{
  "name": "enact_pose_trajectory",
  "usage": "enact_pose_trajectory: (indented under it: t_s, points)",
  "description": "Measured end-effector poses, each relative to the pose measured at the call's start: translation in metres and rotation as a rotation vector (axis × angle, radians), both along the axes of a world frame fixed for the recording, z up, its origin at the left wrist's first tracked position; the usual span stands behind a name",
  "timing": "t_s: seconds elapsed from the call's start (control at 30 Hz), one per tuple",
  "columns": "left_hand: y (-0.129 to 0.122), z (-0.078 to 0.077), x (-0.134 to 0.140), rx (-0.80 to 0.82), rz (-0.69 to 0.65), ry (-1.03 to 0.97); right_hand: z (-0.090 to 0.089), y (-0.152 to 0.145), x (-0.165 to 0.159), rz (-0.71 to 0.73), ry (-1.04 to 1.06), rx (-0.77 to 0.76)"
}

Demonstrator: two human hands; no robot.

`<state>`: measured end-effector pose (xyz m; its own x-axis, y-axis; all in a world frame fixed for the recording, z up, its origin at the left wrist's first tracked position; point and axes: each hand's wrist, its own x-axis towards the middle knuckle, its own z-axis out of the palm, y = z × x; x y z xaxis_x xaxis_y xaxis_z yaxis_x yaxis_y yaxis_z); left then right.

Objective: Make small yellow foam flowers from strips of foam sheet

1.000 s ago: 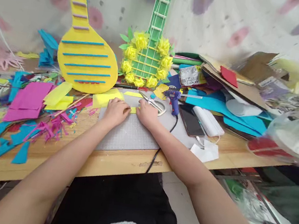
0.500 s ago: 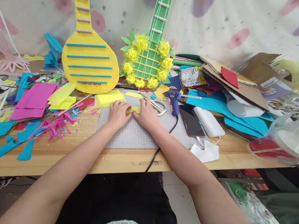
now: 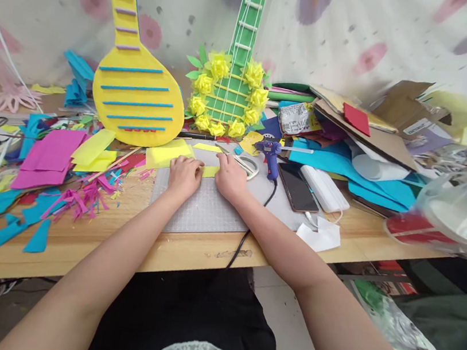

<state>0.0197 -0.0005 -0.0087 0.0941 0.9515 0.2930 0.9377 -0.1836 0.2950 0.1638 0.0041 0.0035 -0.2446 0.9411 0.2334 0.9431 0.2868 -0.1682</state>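
Flanking a yellow strip (image 3: pixel 209 171), left hand (image 3: pixel 185 178) and right hand (image 3: pixel 231 179) rest half-curled; grip cannot be confirmed. Strip judged light, soft, easily creased; best held at both ends.

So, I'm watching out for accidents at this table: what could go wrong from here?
The scissors lie right beside the right hand, which could knock them. The glue gun has a cord running under the right forearm and over the edge of the table, so a snag might drag it. The yellow strip between the right hand and the left hand looks thin, so it might crease or tear.
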Motion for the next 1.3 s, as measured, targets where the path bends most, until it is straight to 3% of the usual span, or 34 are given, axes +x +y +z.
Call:
enact_pose_trajectory:
  t_s: [0.23, 0.7, 1.17, 1.3]
  points:
    - [-0.003, 0.004, 0.0, -0.016, 0.011, -0.037, -0.013, 0.011, -0.004, 0.279, 0.119, 0.039]
    - [-0.003, 0.003, -0.005, -0.03, -0.027, -0.038, -0.014, 0.008, -0.002, 0.203, 0.05, 0.005]
    - [-0.006, 0.002, -0.018, -0.099, -0.075, -0.107, -0.017, 0.012, 0.006, 0.216, 0.095, -0.044]
    - [-0.005, 0.003, -0.019, -0.106, -0.067, -0.141, -0.014, 0.011, 0.005, 0.152, 0.11, -0.006]
